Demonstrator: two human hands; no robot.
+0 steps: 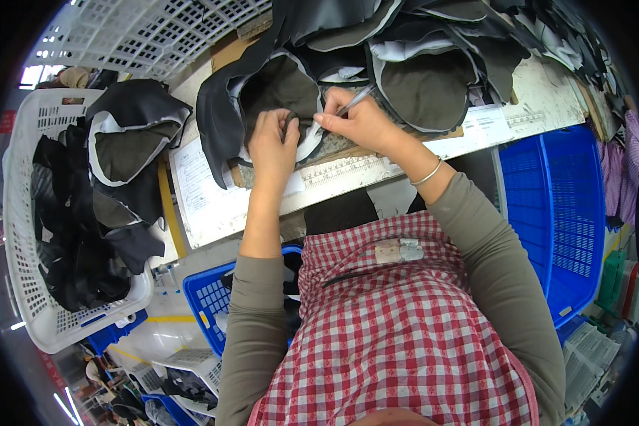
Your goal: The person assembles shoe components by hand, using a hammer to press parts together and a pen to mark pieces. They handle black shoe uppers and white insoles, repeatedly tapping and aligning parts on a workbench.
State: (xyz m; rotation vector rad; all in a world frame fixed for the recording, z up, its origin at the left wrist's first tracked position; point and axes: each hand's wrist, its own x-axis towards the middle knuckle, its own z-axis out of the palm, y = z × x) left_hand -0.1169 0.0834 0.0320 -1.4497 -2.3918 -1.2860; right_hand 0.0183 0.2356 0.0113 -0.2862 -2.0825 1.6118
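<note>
A black lined leather piece (219,113), with a white inner edge and a grey-brown lining, lies on the worktable before me. My left hand (271,145) grips its near edge, fingers bent into the lining and thumb pressed against them. Close beside it, my right hand (358,122) holds a slim silver pen-like tool (355,101) that slants up to the right. The thumb and forefinger of that hand meet at the white edge strip (309,142). A second lined piece (429,89) of the same sort lies just right of my right hand.
More black pieces (337,21) are heaped along the table's back. Printed paper (483,124) and a ruler scale (348,172) lie along the near side. A white basket (23,234) of black pieces stands left, a blue crate (575,213) right, another blue basket (204,302) below the table.
</note>
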